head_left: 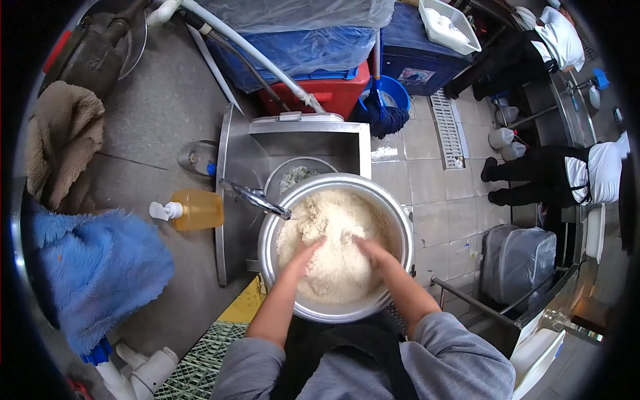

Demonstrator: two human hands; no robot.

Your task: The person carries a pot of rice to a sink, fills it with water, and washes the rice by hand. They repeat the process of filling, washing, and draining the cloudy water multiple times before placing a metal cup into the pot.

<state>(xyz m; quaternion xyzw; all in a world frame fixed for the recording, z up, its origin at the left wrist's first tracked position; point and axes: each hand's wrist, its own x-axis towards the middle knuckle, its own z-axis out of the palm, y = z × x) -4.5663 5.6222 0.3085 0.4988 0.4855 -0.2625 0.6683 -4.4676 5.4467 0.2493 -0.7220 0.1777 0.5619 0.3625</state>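
Observation:
A large round metal pot rests at the sink, full of pale, wet-looking grains like rice. On the left side of the pot, my left hand is in the grains, its fingertips partly buried. My right hand is in them on the right, fingers also partly sunk. The two hands are apart, with a mound of grains between them. Whether the fingers close on any grains is hidden. The metal faucet reaches over the pot's left rim.
Left of the sink are a soap bottle, a clear cup, a blue cloth and a brown cloth. A blue bucket with a mop stands beyond. Two people in white tops are at the right.

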